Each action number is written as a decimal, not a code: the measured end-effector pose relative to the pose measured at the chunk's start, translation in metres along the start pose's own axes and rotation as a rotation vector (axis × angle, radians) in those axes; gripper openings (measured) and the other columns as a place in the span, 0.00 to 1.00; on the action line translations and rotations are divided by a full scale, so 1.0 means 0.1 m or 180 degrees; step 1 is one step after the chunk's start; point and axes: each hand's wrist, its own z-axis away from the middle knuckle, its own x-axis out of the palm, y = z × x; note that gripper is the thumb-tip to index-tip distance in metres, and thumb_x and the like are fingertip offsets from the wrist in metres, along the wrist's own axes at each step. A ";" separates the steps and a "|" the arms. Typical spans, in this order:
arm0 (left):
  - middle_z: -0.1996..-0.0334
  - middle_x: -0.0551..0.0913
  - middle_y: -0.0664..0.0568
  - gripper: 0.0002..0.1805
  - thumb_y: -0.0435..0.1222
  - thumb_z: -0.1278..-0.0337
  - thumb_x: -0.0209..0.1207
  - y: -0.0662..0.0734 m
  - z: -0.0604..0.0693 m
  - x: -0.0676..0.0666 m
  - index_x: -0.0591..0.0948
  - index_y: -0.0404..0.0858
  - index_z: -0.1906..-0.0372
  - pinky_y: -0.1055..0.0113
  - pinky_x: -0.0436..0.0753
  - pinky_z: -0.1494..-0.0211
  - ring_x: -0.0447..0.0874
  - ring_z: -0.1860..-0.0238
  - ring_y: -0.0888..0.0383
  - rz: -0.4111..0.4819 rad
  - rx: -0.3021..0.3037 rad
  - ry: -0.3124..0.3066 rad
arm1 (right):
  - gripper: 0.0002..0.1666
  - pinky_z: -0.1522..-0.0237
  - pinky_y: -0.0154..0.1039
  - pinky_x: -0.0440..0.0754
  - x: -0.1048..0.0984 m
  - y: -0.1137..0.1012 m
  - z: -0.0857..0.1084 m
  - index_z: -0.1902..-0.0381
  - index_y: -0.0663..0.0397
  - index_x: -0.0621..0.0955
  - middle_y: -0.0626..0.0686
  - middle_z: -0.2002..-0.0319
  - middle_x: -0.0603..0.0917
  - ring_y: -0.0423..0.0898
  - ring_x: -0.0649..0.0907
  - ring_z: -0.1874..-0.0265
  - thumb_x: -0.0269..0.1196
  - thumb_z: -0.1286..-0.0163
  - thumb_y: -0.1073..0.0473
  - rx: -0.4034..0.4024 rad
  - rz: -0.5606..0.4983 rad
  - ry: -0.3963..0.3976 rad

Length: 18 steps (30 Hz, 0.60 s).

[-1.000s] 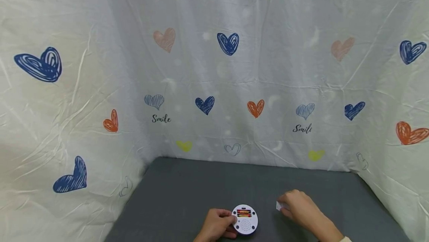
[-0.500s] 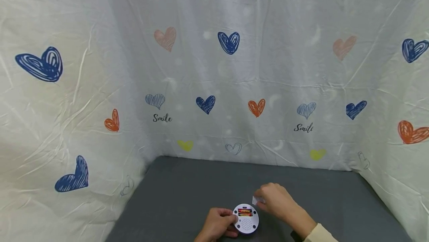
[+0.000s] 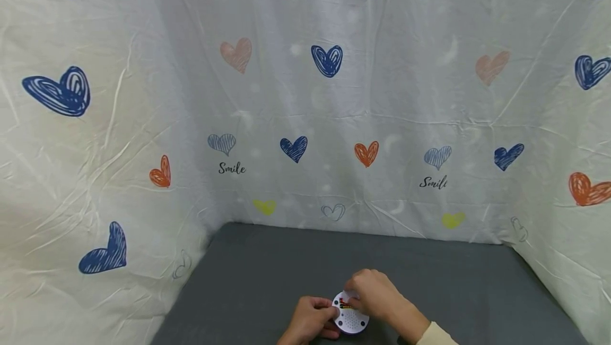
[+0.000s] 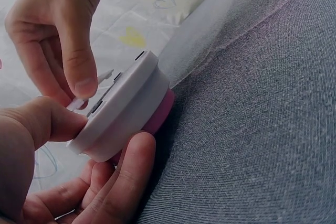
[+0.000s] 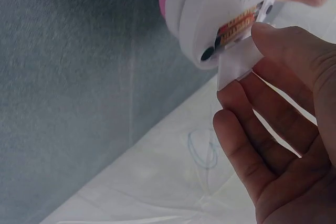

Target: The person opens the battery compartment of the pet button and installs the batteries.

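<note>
A round white device (image 3: 353,325) with a pink layer shows its underside, with small holes, dark round feet and batteries (image 5: 239,24) in a compartment. My left hand (image 3: 307,318) grips its left edge, thumb on the underside and fingers beneath, as the left wrist view shows. Between the thumb and fingers of my right hand (image 3: 374,293) is a thin white battery cover (image 5: 236,65), held at a slant beside the compartment. In the head view that hand hides most of the cover and part of the batteries.
A dark grey tabletop (image 3: 267,265) lies under the hands. White cloth (image 3: 286,95) printed with hearts and "Smile" hangs behind it and on both sides.
My right hand has moved left with the battery cover, from apart on the right to over the device's battery compartment. The left hand and device stay nearly still.
</note>
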 end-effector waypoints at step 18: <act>0.69 0.90 0.44 0.10 0.26 0.40 0.65 0.00 0.02 0.00 0.86 0.24 0.56 0.63 0.96 0.70 0.92 0.74 0.55 0.0098 0.0000 -0.0029 | 0.09 0.77 0.34 0.82 0.12 -0.09 -0.02 0.66 0.44 0.94 0.43 0.71 0.89 0.36 0.84 0.73 0.81 0.42 0.64 0.0025 0.0017 -0.0010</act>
